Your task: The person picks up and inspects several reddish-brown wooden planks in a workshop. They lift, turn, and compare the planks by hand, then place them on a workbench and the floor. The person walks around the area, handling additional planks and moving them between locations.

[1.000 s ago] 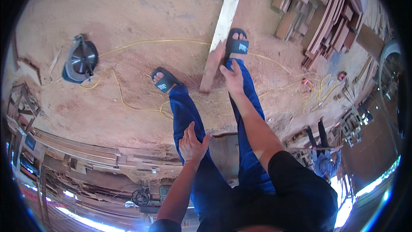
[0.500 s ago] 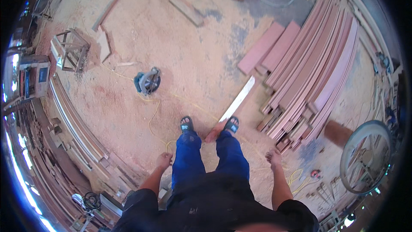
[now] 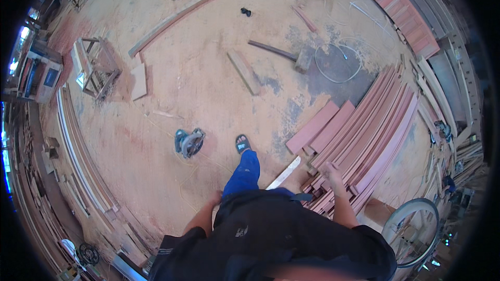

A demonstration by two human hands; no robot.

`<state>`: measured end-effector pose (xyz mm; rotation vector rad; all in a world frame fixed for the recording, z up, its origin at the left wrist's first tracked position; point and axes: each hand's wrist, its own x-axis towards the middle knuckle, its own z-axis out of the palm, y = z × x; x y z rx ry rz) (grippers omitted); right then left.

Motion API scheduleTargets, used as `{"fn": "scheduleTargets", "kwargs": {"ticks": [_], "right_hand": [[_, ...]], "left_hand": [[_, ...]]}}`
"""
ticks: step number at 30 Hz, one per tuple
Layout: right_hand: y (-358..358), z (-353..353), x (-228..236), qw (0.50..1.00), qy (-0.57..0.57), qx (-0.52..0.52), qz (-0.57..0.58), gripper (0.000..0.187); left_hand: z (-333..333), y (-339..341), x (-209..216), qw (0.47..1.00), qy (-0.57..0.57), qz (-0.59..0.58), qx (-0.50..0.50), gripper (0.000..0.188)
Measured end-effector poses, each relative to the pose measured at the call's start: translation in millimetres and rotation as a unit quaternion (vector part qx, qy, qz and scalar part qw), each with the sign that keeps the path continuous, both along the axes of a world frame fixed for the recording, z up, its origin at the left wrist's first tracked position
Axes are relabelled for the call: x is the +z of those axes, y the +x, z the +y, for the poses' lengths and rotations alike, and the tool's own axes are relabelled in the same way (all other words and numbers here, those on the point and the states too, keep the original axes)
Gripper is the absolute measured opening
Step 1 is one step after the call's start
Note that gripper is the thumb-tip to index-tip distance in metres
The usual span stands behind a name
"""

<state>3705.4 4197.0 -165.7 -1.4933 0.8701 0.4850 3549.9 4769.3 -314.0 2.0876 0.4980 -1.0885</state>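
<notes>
My left hand (image 3: 216,198) hangs beside my blue-trousered thigh, and its fingers are mostly hidden against the leg. My right hand (image 3: 332,173) swings out on the other side, its fingers loosely bent with nothing visible in them. It appears over the stack of reddish-brown planks (image 3: 372,125) from above, and I see no grip on any plank. A pale narrow board (image 3: 284,172) lies on the floor left of that hand. A circular saw (image 3: 190,142) rests on the floor ahead and to the left, clear of both hands.
One sandalled foot (image 3: 242,144) is forward on the dusty floor. A yellow cord (image 3: 216,164) runs near the saw. Ahead lie a wooden block (image 3: 243,73) and a long-handled mallet-like tool (image 3: 303,61). A wooden frame (image 3: 99,67) stands left; a large wheel (image 3: 411,233) is at lower right.
I have stepped forward; the saw and plank stack now appear nearer my body. My right hand has come up and forward, while my left hand has drawn in against my leg.
</notes>
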Motion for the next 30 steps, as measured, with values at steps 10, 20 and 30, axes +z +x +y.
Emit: {"fn": "scheduleTargets", "kwargs": {"ticks": [10,20,30], "right_hand": [[185.3,82.9,20.7,0.995,-0.05,0.001,0.083,0.041],[393.8,67.9,-17.7,0.971,-0.044,0.079,0.22,0.032],[897.8,91.3,-35.4,0.996,-0.059,0.064,0.003,0.032]], "left_hand": [[78.2,407.8,171.2,0.834,-0.197,-0.231,0.46,0.03],[49.7,469.6,74.7,0.882,-0.052,0.061,0.465,0.025],[28.5,798.1,111.6,0.891,-0.051,-0.056,0.448,0.037]]}}
